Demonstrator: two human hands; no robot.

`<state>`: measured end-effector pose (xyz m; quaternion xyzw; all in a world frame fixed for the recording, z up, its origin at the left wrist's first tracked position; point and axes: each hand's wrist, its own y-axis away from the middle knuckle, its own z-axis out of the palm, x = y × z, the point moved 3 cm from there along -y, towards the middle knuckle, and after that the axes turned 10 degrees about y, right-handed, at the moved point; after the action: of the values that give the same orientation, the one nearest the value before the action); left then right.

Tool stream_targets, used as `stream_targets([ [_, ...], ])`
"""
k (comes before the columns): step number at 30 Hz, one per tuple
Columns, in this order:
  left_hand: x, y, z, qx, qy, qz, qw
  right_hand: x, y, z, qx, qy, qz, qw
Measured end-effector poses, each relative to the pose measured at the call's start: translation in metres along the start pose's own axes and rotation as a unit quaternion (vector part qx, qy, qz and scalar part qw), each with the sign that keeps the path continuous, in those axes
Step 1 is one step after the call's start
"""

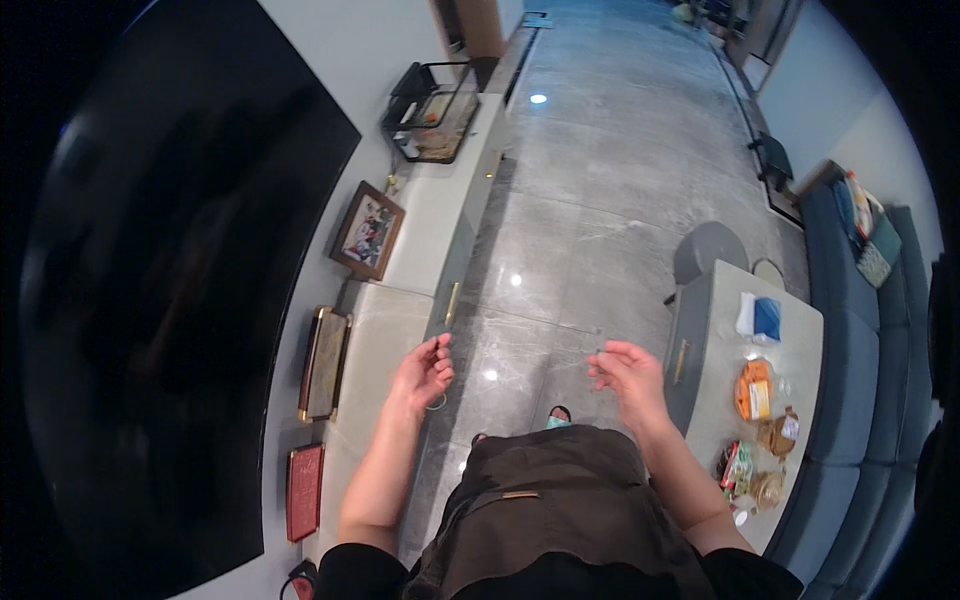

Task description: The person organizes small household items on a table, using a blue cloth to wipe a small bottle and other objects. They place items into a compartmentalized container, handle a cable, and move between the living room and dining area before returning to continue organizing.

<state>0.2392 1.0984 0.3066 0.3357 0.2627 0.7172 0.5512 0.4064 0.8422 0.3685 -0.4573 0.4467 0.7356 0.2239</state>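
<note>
My left hand (425, 376) is raised beside the front of a low white cabinet (397, 319), palm up with the fingers half curled. Nothing shows in it, and a thin bangle (439, 404) is at its wrist. Across from it, my right hand (630, 376) hangs over the grey tiled floor (562, 247), left of a coffee table (718, 375). Its thumb and fingertips are close together; a faint small mark shows by them, and whether they pinch something is unclear. Between my arms is the dark brown apron (547, 480) that I wear.
A large black television (172, 300) fills the left wall. On the cabinet are a photo frame (369, 231) and a black-framed clear tank (435, 120). The table bears a tissue pack (766, 319), an orange basket (752, 386) and a glass teapot (769, 489). A blue sofa (840, 390) stands behind; a round stool (709, 251) is near.
</note>
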Motion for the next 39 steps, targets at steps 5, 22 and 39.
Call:
stream_targets([
  [5,0.019,-0.043,-0.029,0.042,0.048,0.034,0.997,0.003,-0.032,-0.013,-0.009,0.003,0.038,0.999],
  [22,0.155,-0.127,-0.016,-0.025,0.056,0.098,0.993,-0.013,-0.128,0.047,0.006,-0.052,0.058,0.997],
  [39,0.101,-0.306,0.308,-0.154,-0.025,-0.060,0.986,-0.117,-0.264,-0.114,0.224,-0.166,-0.042,0.959],
])
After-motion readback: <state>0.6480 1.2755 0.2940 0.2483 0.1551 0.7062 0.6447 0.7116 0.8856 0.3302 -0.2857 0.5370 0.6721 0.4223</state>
